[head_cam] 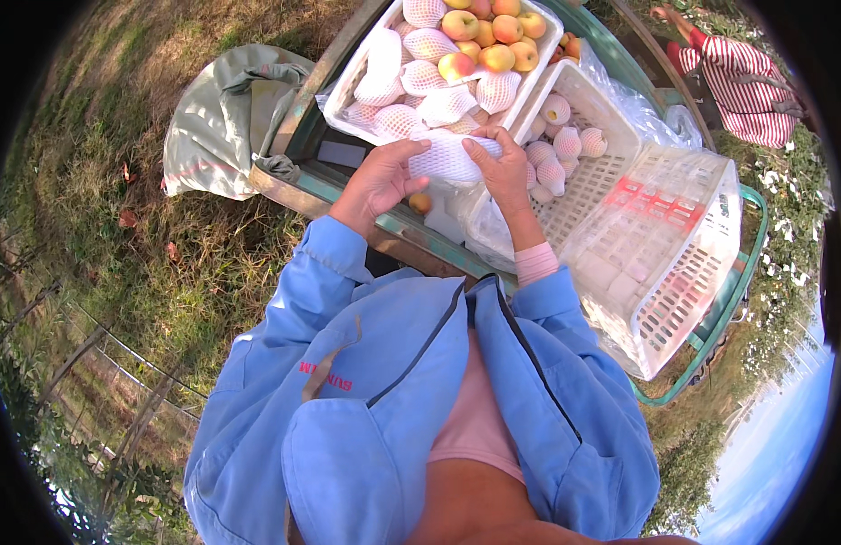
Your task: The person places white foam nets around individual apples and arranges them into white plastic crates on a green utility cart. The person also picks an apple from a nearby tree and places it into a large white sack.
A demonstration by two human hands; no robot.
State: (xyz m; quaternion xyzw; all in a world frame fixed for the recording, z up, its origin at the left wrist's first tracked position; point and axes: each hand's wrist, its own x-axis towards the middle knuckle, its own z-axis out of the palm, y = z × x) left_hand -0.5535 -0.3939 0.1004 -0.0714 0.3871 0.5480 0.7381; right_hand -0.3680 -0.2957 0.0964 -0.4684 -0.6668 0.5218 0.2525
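Note:
Between my two hands is a white foam fruit net [446, 158], spread over the near edge of the upper crate. My left hand [385, 178] touches its left end with the fingertips, the fingers partly spread. On its right part, my right hand [497, 163] pinches the net between thumb and fingers. Whether a fruit is inside the net cannot be told. Just beyond, a white plastic crate [547, 51] holds bare yellow-red apples [459, 25] and several net-wrapped fruits [397, 121]. A second white crate [597, 172], to the right, has smaller net-wrapped fruits [567, 143] at its far end.
The crates rest on a green metal cart [753, 272] with a raised rim. A white crate with clear plastic [655, 238] stands tilted at right. A loose apple [420, 202] lies below my hands. A pale sack [216, 129] is at left; a person in striped clothing [747, 85] is at upper right.

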